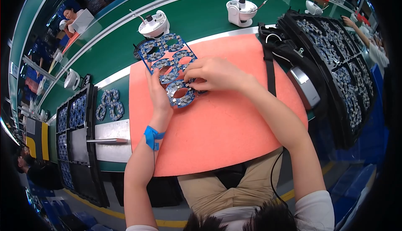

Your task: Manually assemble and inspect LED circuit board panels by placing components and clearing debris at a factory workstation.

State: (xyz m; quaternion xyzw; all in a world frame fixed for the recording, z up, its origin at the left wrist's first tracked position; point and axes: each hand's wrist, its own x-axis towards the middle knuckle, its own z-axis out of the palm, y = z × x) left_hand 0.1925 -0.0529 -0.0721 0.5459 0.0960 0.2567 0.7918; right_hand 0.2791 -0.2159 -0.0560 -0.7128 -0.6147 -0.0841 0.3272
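Note:
A blue panel of several ring-shaped circuit boards (168, 79) is held tilted above the salmon-coloured mat (217, 134). My left hand (159, 94) grips its left edge, with the thumb along the front and the other fingers mostly hidden behind. The fingers of my right hand (217, 75) are closed on the lower right part of the same panel, at one of the rings. That ring is partly covered by my fingers. Blue tape (153, 138) is wrapped round my left wrist.
Black trays of circuit boards stand left (90, 134) and right (331, 63). Loose boards (111, 105) lie beside the left tray, above a metal bar (108, 141). A silver box (303, 86) lies on black fabric at right. White device housings (242, 12) stand across the green bench.

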